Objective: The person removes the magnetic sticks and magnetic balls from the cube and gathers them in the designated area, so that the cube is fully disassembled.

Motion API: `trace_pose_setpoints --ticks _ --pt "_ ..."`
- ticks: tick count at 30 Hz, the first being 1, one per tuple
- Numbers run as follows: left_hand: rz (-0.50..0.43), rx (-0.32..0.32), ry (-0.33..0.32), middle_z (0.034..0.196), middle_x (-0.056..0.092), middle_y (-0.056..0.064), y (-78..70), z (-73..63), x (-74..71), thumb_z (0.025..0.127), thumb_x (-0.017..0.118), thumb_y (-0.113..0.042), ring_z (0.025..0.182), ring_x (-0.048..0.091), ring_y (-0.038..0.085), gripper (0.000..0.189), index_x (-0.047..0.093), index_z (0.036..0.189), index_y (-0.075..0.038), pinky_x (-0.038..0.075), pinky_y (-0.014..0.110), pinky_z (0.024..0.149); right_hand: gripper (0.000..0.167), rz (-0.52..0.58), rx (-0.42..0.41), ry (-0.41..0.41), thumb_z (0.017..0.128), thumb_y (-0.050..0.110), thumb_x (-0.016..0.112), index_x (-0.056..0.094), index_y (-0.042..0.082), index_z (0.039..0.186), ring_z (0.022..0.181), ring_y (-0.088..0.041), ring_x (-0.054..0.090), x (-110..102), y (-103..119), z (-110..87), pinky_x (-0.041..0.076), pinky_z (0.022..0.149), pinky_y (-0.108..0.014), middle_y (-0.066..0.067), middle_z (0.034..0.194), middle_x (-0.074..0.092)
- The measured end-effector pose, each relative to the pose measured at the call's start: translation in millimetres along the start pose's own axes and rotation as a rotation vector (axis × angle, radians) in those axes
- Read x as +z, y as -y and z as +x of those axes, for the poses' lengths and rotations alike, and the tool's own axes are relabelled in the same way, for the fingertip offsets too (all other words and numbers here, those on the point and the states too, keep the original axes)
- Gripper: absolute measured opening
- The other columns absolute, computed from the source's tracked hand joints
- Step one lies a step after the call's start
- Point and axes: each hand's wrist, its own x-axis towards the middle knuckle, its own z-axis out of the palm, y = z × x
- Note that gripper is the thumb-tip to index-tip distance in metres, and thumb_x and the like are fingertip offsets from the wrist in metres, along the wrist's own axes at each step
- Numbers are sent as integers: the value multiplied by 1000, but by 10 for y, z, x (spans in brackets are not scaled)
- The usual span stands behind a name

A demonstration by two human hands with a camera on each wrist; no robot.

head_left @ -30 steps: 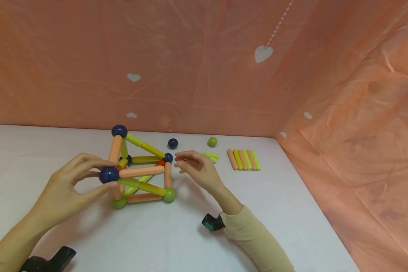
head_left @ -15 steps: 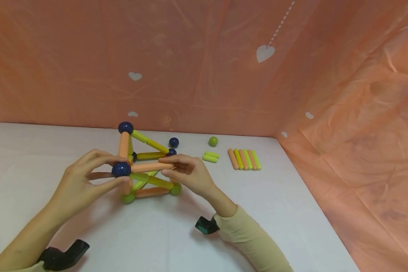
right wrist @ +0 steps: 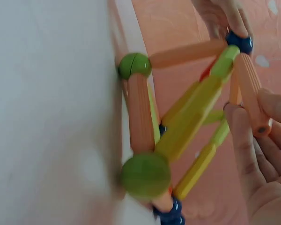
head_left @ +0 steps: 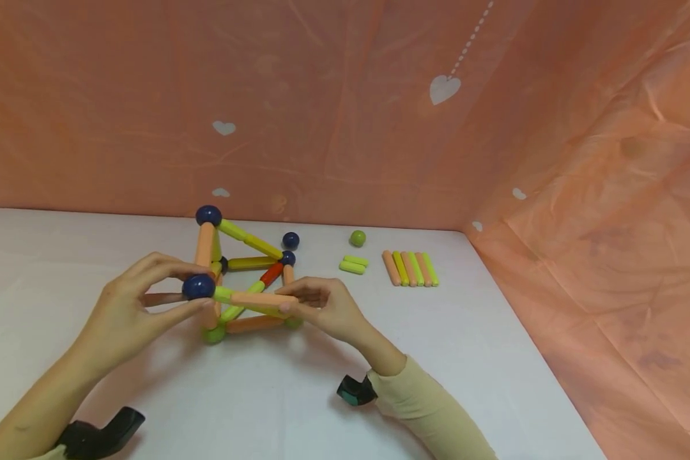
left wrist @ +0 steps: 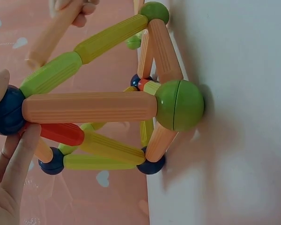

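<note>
My left hand (head_left: 123, 313) pinches a dark blue magnetic ball (head_left: 198, 287) at the near top corner of a frame of magnetic sticks and balls. In my right hand (head_left: 330, 308) is a peach stick (head_left: 259, 299), pinched near its right end. The left wrist view shows this peach stick (left wrist: 51, 35) apart from the blue ball, beside the light green stick (left wrist: 54, 72) joined to it. The frame rests on green balls (left wrist: 180, 105) at its base. Another blue ball (head_left: 209, 215) tops its back left corner, and a red stick (head_left: 272, 275) runs diagonally inside.
Behind the frame lie a loose blue ball (head_left: 290, 240) and a loose green ball (head_left: 358, 238). Two short light green sticks (head_left: 353, 265) lie right of the frame. A row of several sticks (head_left: 411, 268) sits farther right. An orange cloth (head_left: 322, 115) hangs behind the white table (head_left: 437, 358).
My right hand came in from the right and took hold of the peach stick. The stick has come off the blue ball and shifted right and down. My left hand kept its pinch.
</note>
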Motion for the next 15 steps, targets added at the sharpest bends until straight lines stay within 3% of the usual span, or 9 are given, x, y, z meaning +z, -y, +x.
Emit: trace_pose_setpoints --ticks 5,7,15 --pt "6 -23 5 103 54 -14 -21 5 10 71 84 -9 100 48 -11 42 68 110 -11 45 2 72 23 114 49 -110 89 0 65 65 -10 110 85 -44 66 -131 -117 -86 57 71 -45 -30 96 68" --pt "10 -30 4 103 54 -15 -26 4 9 71 84 -11 100 47 -12 42 68 110 -11 44 1 72 25 114 69 -160 89 1 64 64 -11 111 86 -47 65 -188 -154 -117 57 69 -43 -31 97 67" --pt "14 -29 5 103 54 -14 -26 -6 16 72 84 -12 101 46 -12 41 69 110 -11 43 0 72 24 132 188 -419 90 1 64 63 -11 111 77 -10 67 -441 -267 -258 54 66 -25 -22 95 70"
